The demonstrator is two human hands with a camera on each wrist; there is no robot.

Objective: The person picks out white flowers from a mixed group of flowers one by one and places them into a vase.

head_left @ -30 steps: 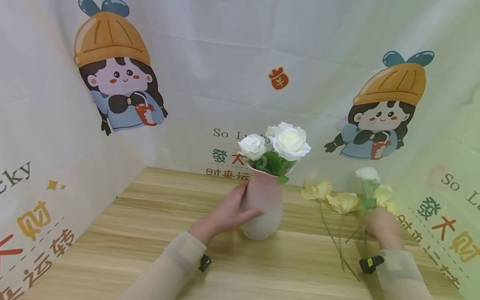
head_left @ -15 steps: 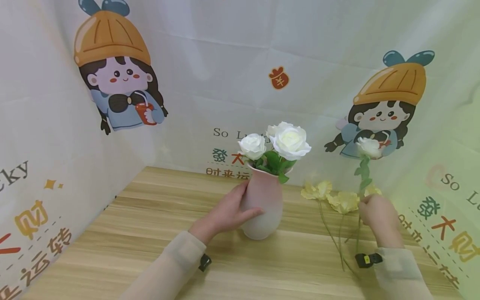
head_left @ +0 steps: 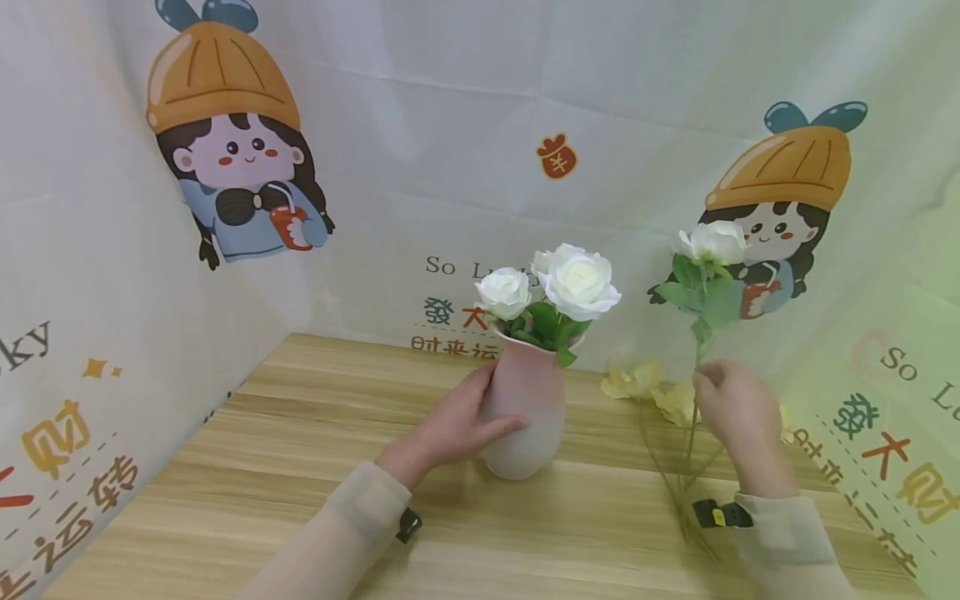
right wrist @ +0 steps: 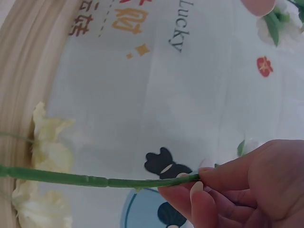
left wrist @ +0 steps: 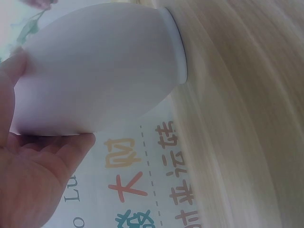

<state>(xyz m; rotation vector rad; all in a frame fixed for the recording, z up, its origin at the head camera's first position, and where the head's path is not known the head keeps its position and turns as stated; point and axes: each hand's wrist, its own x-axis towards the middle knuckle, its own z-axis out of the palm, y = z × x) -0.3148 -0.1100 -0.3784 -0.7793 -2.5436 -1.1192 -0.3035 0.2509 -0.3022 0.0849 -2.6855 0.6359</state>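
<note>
A pink-to-white vase (head_left: 531, 408) with a wavy rim stands upright on the wooden table. Several white roses (head_left: 581, 285) with green leaves rise from its mouth. My left hand (head_left: 453, 421) holds the vase from its left side, thumb across the front; in the left wrist view the thumb and fingers span its pale body (left wrist: 95, 71). To the right, my right hand (head_left: 738, 412) pinches another white rose (head_left: 712, 243) by its stem, flower up. The right wrist view shows the green stem (right wrist: 95, 181) between thumb and fingertips, its bloom mostly hidden by the hand.
Yellow flowers (head_left: 633, 381) on thin stems lie on the table (head_left: 315, 433) at the right, partly behind the raised rose. A printed cloth (head_left: 420, 125) with cartoon figures hangs behind the table and along both sides.
My right hand has lifted the white rose from among the yellow flowers and brought it up and to the left. My left hand and the vase have stayed in place.
</note>
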